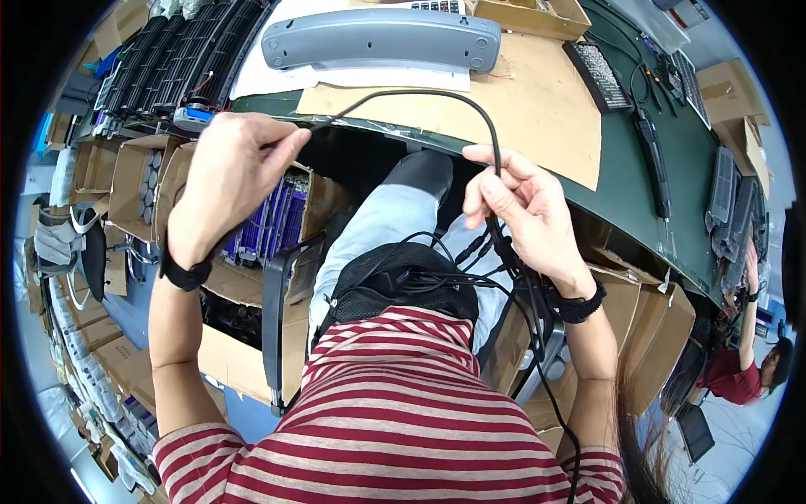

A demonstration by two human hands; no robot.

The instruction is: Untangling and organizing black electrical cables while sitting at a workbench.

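A black cable (411,92) arches between my two hands above the table's front edge. Its one end reaches the fingertips of my left hand (239,172), which pinches it with thumb and forefinger. My right hand (525,206) is closed round the same cable, with thumb and fingers bent together. Below that hand hangs a bundle of black cables (508,260) with several plugs among them. More cable lies over the black waist pouch (399,290) on my lap. The very tip of the cable at my left fingers is too small to make out.
A long grey plastic housing (382,40) rests on paper on the green table (625,160). An electric screwdriver (651,164) and a black tray of small parts (596,76) lie right. Black racks (180,63) stand left. Cardboard boxes (638,336) flank my legs. Another person (743,370) works far right.
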